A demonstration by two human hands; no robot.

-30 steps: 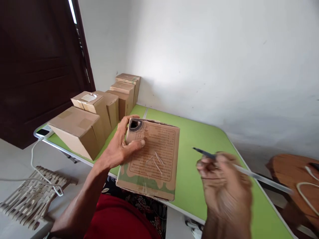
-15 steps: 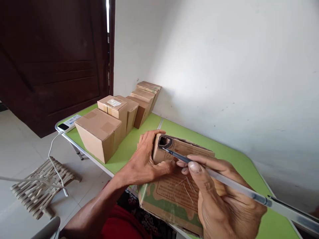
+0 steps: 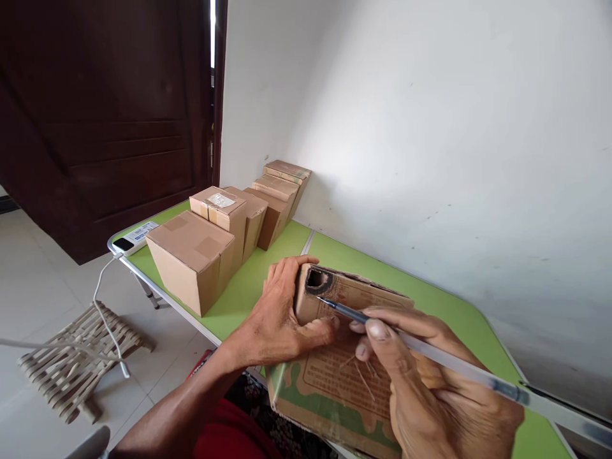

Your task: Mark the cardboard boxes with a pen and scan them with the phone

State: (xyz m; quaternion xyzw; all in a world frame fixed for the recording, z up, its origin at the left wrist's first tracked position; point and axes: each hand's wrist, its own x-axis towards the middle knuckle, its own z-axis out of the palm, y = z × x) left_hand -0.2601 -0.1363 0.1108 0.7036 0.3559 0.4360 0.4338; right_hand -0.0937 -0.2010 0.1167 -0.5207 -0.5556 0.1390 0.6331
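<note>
A cardboard box [image 3: 335,389] with printed text and a green pattern lies tilted at the near edge of the green table. Its upper left corner has a square hole [image 3: 316,278] ringed with dark ink. My left hand [image 3: 282,319] grips that corner, thumb on the printed face and fingers around the side. Between the thumb and fingers of my right hand [image 3: 421,376] is a pen [image 3: 351,312] with a clear barrel. Its tip points at the cardboard just below the dark ring; whether it touches is hard to tell.
Several closed cardboard boxes [image 3: 191,242] stand in a row on the green table [image 3: 430,280], left of my hands. A white power strip [image 3: 136,238] lies at the left corner, its cable hanging past a woven stool [image 3: 81,363]. A wall rises behind.
The pen tip has moved slightly right and down, a little away from the dark ring. My right hand has shifted the same way. My left hand keeps its grip.
</note>
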